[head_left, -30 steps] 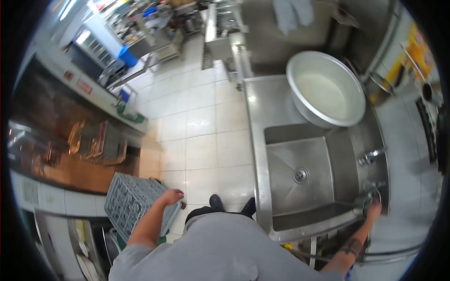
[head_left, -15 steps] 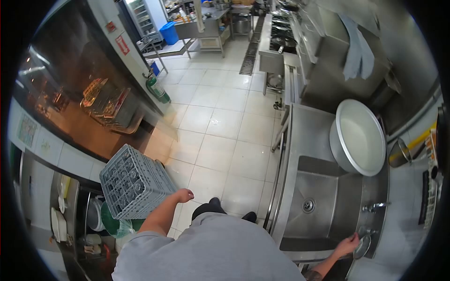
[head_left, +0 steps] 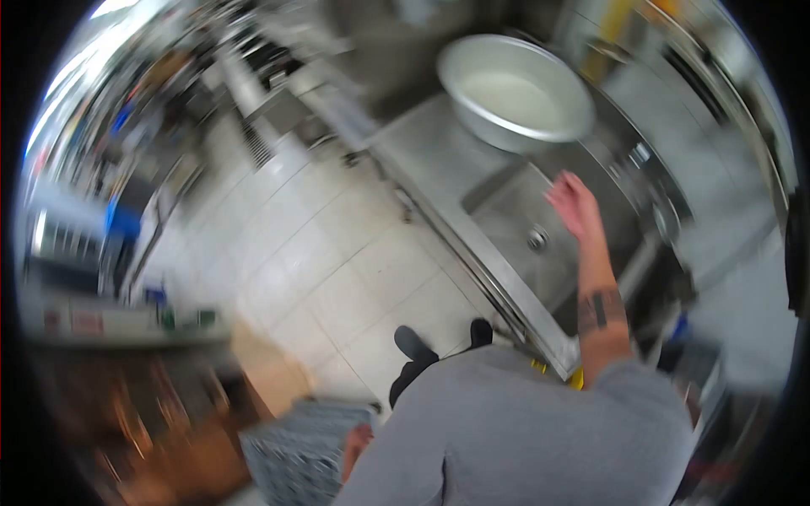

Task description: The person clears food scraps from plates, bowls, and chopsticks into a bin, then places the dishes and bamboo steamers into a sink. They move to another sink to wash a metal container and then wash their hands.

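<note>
My right hand [head_left: 574, 205] is over the steel sink [head_left: 523, 223], its fingers slightly apart with nothing showing in them. Just beyond it, a large metal basin [head_left: 472, 105] holding something pale stands on the drainboard beside the sink. A round metal utensil [head_left: 666, 221] is by the sink's wall side, apart from my hand. Low at my left side, my left hand [head_left: 356, 441] is blurred and partly hidden by my shirt. It overlaps the edge of a grey glass rack [head_left: 295, 451] in this view.
A faucet [head_left: 633, 160] is at the wall side of the sink. Pale floor tiles [head_left: 337, 270] run between the sink counter and the blurred doorway area at left. Stoves [head_left: 261, 55] and shelving stand farther off. My shoes [head_left: 413, 344] are near the counter's front edge.
My view has swung right, toward the sink. My right hand has left the round utensil by the wall and moved over the basin side of the sink. My left arm has dropped closer to my body.
</note>
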{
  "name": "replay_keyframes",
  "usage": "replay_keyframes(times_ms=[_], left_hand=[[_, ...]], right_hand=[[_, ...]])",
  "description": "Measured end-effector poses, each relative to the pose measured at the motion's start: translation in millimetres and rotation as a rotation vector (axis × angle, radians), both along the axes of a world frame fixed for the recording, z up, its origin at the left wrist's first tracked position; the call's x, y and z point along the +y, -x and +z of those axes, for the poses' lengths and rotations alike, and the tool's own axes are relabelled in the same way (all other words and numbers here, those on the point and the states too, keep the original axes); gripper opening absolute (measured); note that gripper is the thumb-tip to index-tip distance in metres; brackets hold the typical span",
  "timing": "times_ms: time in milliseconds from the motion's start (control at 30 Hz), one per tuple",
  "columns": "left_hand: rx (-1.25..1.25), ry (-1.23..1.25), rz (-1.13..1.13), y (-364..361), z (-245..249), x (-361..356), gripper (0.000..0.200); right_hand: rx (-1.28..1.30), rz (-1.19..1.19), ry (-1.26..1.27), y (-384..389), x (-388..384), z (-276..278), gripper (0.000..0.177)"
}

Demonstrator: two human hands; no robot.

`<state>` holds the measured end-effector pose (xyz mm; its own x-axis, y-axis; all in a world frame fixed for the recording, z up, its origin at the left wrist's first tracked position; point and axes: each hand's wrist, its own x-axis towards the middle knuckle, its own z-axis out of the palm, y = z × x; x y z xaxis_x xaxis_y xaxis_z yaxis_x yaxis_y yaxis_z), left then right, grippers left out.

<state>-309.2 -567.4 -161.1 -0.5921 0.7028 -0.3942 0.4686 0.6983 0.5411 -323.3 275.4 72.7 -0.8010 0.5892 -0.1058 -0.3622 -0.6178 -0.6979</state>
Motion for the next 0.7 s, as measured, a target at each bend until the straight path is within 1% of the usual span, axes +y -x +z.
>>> replay_keyframes(times_ms=[33, 67, 100, 133, 167, 200, 267, 300, 333, 367, 400, 433, 467, 500, 533, 567, 600, 667, 700], left_hand=[[-0.112, 0.135, 0.163, 16, -5, 1, 0.033], [-0.208, 0.272, 0.331, 33, -5, -1, 0.03], [-0.208, 0.272, 0.261, 68, -8, -7, 0.03], [-0.344, 0.245, 0.295, 96, -17, -12, 0.028], [-0.483, 0.221, 0.344, 117, -24, -6, 0.026], [-0.485, 0.224, 0.315, 150, -30, 5, 0.026], [-0.698, 0.312, 0.183, 244, -30, 25, 0.024], [-0.409, 0.182, 0.071, 279, -29, 34, 0.023], [-0.123, 0.047, -0.04, 312, -15, 50, 0.023], [-0.167, -0.072, 0.095, 341, 17, 84, 0.023], [-0.185, -0.081, 0.308, 355, 58, 135, 0.024], [-0.126, -0.121, 0.302, 373, 87, 178, 0.025], [-0.126, -0.174, 0.257, 379, 130, 227, 0.028], [-0.211, -0.16, 0.263, 383, 163, 272, 0.031], [-0.318, -0.189, 0.285, 371, 209, 327, 0.03], [-0.394, -0.235, 0.189, 357, 246, 376, 0.031], [-0.381, -0.23, 0.195, 340, 273, 420, 0.031], [-0.581, -0.33, -0.112, 306, 308, 498, 0.033], [-0.612, -0.318, -0.213, 288, 315, 532, 0.034]], right_hand=[[-0.227, -0.179, -0.055, -5, 4, -19, 0.019], [-0.786, -0.157, -0.346, -11, 21, -60, 0.023], [-1.357, -0.08, -0.616, -15, 28, -97, 0.027], [-1.469, -0.021, -0.868, -26, 27, -122, 0.038], [-1.568, 0.064, -1.132, -36, 25, -135, 0.052], [-1.589, 0.044, -1.113, -49, 19, -132, 0.052], [-1.557, -0.192, -0.957, -59, 3, -119, 0.054], [-1.569, -0.206, -0.936, -66, 12, -115, 0.054], [-1.727, -0.127, -1.071, -70, 29, -111, 0.056], [-1.875, -0.038, -1.208, -75, 50, -108, 0.058], [-1.909, -0.055, -1.359, -82, 72, -104, 0.058], [-1.934, -0.068, -1.518, -87, 94, -98, 0.057], [-1.946, -0.2, -1.455, -83, 112, -76, 0.057], [-1.949, -0.333, -1.39, -77, 131, -53, 0.057], [-1.942, -0.379, -1.423, -80, 169, -52, 0.058], [-1.932, -0.424, -1.457, -83, 203, -53, 0.06], [-1.917, -0.421, -1.453, -82, 224, -47, 0.06], [-1.666, -0.699, -1.196, -78, 258, -30, 0.061], [-1.663, -0.755, -1.4, -86, 283, -50, 0.06]])
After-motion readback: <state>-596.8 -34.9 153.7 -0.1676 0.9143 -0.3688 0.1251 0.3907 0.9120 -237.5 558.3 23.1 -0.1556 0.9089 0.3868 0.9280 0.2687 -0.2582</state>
